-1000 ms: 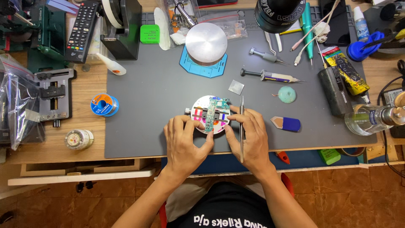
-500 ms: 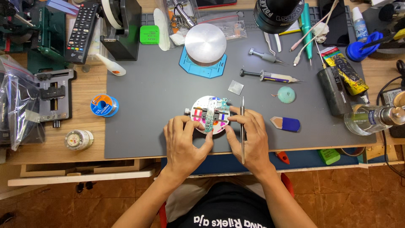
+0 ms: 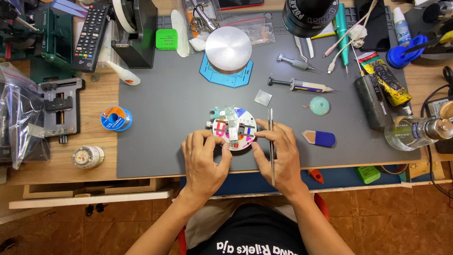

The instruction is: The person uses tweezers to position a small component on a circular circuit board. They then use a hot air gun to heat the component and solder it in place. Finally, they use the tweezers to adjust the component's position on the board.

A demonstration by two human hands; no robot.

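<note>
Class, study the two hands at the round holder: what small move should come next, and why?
Probably swing the tweezers tip-down onto the small board: the right hand holds them flat, tips pointing away, while the left hand steadies the round holder.
</note>
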